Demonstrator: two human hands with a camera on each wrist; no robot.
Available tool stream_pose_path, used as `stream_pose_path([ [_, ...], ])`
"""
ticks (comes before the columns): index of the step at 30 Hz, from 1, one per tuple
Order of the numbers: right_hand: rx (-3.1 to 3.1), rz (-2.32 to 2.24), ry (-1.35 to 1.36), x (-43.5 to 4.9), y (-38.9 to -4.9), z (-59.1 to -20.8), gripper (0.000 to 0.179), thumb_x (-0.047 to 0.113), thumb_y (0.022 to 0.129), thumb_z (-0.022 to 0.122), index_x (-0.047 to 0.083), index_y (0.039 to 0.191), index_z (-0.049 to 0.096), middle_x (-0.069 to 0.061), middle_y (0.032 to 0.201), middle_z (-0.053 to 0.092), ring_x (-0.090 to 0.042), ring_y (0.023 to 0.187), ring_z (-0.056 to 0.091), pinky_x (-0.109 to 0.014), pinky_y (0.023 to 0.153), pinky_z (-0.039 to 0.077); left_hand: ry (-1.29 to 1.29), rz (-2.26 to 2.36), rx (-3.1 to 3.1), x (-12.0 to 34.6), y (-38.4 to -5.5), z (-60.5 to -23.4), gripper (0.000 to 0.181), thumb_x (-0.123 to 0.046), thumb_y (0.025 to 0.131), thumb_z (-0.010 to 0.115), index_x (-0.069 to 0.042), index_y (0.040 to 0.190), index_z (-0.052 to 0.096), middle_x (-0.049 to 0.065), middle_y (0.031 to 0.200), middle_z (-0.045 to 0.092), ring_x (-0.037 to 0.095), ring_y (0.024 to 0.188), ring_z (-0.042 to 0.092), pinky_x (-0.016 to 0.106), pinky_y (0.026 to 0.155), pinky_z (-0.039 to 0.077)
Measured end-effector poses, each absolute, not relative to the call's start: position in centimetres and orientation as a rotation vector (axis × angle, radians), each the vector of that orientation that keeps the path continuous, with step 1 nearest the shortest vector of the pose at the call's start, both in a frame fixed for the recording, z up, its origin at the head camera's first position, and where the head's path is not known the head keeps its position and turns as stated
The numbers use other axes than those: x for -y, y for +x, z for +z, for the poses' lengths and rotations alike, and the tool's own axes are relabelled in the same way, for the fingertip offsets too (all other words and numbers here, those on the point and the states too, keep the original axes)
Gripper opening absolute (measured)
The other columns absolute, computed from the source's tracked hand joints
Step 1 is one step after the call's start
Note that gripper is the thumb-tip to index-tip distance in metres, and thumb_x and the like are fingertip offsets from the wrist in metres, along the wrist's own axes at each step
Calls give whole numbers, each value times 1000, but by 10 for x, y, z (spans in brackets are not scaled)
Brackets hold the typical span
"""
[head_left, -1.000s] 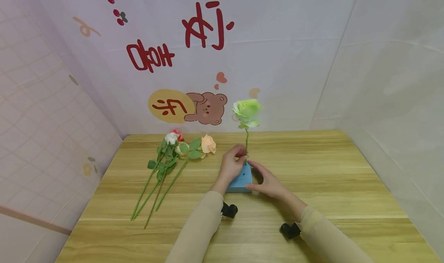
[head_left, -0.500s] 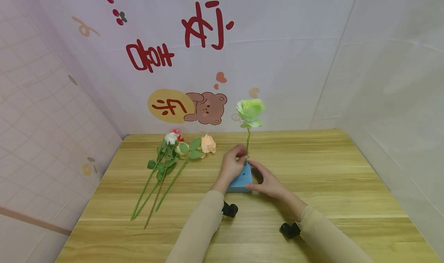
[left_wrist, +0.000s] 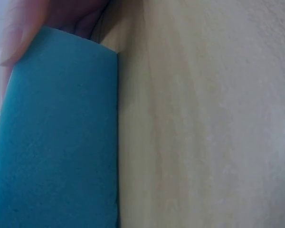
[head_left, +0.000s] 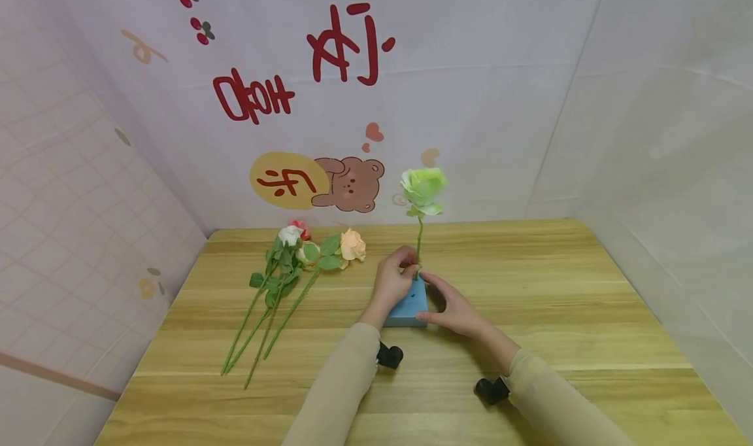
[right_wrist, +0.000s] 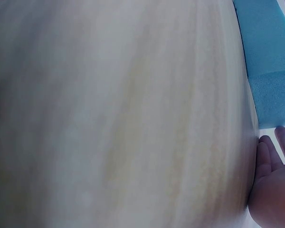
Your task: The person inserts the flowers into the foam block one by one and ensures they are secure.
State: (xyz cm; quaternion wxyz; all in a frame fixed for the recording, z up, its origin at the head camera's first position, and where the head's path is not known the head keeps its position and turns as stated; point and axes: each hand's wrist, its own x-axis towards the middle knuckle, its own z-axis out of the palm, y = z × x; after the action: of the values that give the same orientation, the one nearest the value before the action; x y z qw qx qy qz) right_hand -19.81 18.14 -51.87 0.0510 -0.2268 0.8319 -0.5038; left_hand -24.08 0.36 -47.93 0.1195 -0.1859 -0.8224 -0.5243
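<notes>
A pale green artificial rose (head_left: 423, 189) stands upright in the blue foam block (head_left: 406, 312). My left hand (head_left: 393, 282) pinches its stem low down, just above the block; some of its fingers are hidden. From the right side, my right hand (head_left: 459, 310) holds the block, thumb at the front corner and forefinger near the back one. In the left wrist view the block's face (left_wrist: 61, 128) fills the left, with a fingertip (left_wrist: 19, 35) over its edge. The right wrist view shows the block (right_wrist: 275, 95) at the right edge, fingers beside it. A small hole shows in the block's top.
Several artificial flowers lie on the wooden table (head_left: 559, 289) to the left. Among them are a white rose (head_left: 290, 235), a red one (head_left: 301, 229) and a peach one (head_left: 353, 244). A printed cloth backdrop (head_left: 488, 93) rises behind the table.
The green rose's head shifted slightly right from its earlier position, then settled almost still. Both hands and the block have barely moved.
</notes>
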Motion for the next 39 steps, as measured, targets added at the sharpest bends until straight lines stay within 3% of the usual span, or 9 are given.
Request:
stream_pose_path([
  [11, -2500, -1534, -706, -184, -199, -522, 85, 23, 86, 80, 5, 153, 32, -18, 156, 33, -41, 141, 32, -59, 112, 25, -533, -1608, 2441, 0, -239, -479, 10, 0, 91, 68, -6, 99, 68, 6, 90, 66, 18, 87, 64, 28, 74, 55],
  [20, -2516, -1554, -680, -181, -196, -519, 83, 10, 84, 80, -1, 151, 33, -24, 153, 34, -44, 139, 33, -60, 111, 26, -505, -1718, 2426, 2, -239, -484, 13, -2, 92, 69, -5, 104, 70, 6, 96, 68, 18, 92, 64, 26, 80, 55],
  [27, -2491, -1550, -679, -175, -182, -484, 79, 3, 83, 78, -11, 147, 33, -32, 149, 35, -50, 135, 34, -63, 110, 27, -477, -1826, 2375, 8, -233, -480, 24, 0, 92, 68, -5, 115, 69, 7, 107, 70, 21, 97, 66, 32, 84, 56],
  [33, -2518, -1553, -679, -180, -194, -513, 84, 9, 83, 81, -3, 151, 33, -26, 152, 35, -45, 138, 35, -61, 111, 26, -472, -1872, 2309, 22, -230, -481, 25, -3, 93, 68, -6, 118, 68, 7, 110, 71, 23, 96, 65, 34, 83, 56],
  [39, -2532, -1525, -672, -182, -198, -518, 85, 22, 84, 82, 5, 152, 35, -20, 153, 37, -40, 139, 35, -58, 112, 26, -437, -1916, 2296, 42, -226, -479, 26, -5, 92, 70, -5, 118, 68, 10, 106, 71, 23, 95, 66, 29, 81, 55],
])
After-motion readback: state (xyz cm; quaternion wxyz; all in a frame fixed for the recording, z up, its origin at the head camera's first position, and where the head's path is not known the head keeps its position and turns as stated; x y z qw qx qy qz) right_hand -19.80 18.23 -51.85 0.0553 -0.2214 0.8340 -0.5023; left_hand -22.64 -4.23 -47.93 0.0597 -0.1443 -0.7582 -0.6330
